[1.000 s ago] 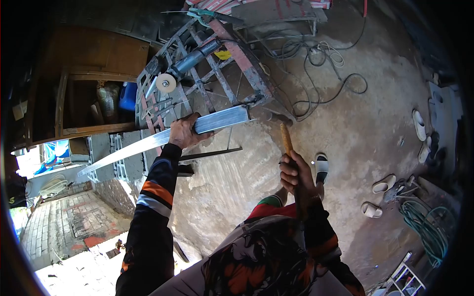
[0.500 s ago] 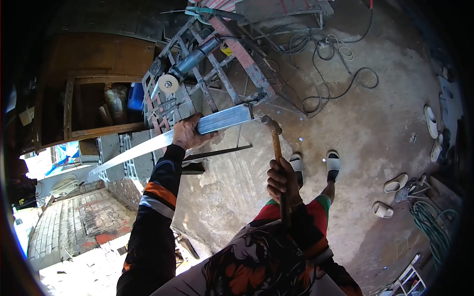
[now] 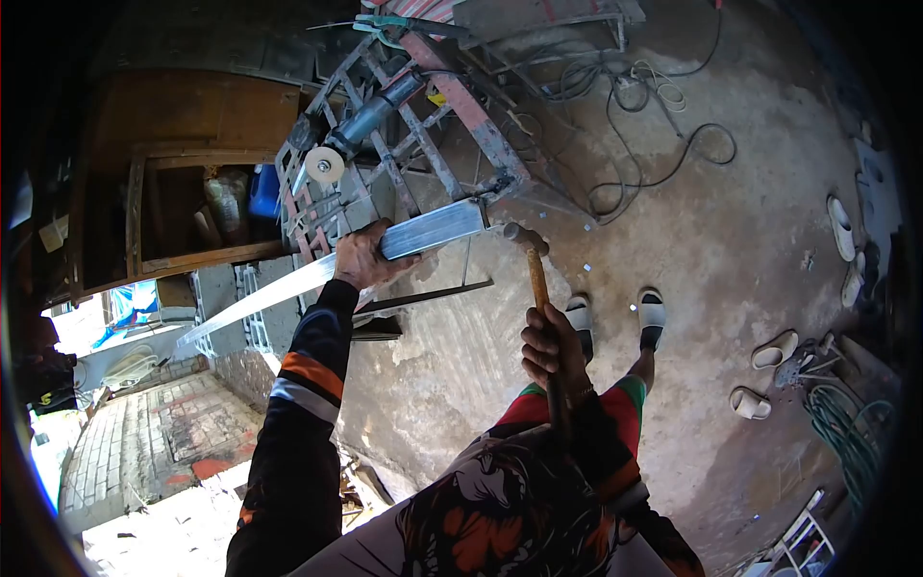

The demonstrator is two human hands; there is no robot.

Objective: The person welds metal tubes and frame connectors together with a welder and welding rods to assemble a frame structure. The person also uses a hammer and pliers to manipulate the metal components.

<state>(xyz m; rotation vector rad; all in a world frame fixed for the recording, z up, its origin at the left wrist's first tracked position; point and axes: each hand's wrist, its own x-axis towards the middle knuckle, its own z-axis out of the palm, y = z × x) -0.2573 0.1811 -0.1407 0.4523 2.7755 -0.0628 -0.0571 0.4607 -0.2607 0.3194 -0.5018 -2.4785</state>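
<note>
A long, shiny metal bar, which looks like square tubing, runs from the middle of the view down to the far left. My left hand is wrapped around it near its right end. In my right hand is a hammer, gripped around its worn handle with the head up. The hammer's head is just right of the bar's end, apart from it by a small gap. Behind the bar stands a rusty metal frame, and an angle grinder with a pale disc lies on it.
Black cables lie looped on the concrete floor beyond the frame. Pale slippers and a coiled green hose are at the right. A wooden cabinet stands at the left. A dark metal strip is below the bar.
The hammer's head has shifted very slightly to the right and down, while the bar's end has moved slightly left in view. Both hands keep their grips.
</note>
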